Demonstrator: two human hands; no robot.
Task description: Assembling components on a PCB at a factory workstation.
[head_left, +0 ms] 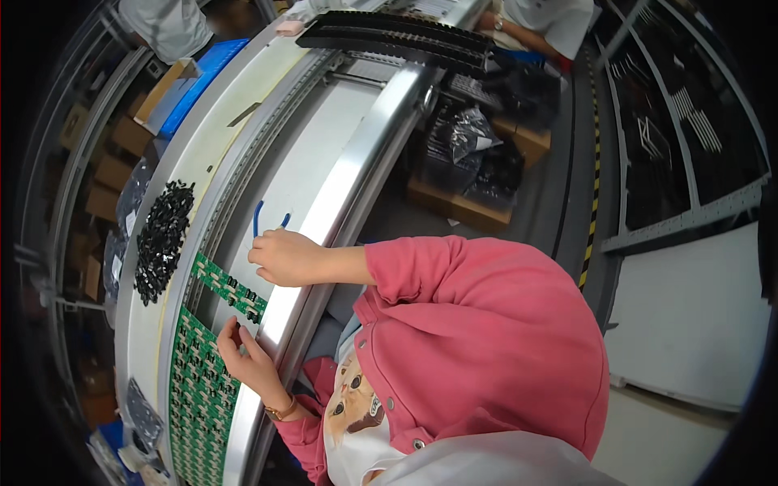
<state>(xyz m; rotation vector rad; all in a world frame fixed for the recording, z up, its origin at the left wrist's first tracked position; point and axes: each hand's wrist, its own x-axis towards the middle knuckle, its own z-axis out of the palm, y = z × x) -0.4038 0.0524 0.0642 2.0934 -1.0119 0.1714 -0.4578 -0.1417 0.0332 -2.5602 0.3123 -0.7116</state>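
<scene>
A narrow green circuit board (229,289) with black and pale components lies across the line's rails. Over its upper edge is my right hand (285,257), fingers curled closed; what they may hold is hidden. Just beyond that hand, two blue handles (258,219) of a hand tool stick out on the white surface, its head hidden behind the hand. My left hand (245,362), with a band at the wrist, is beside the board's lower edge. Its thumb and forefinger come close together near a small dark spot I cannot make out. Below, several more green boards (198,401) lie packed side by side.
A pile of small black parts (164,241) lies on the ledge beyond the rail. Black slotted rails (393,39) cross the line's far end. A blue bin (203,85) stands at the back left, cartons (458,202) with bagged parts at the right. Other people work at the top.
</scene>
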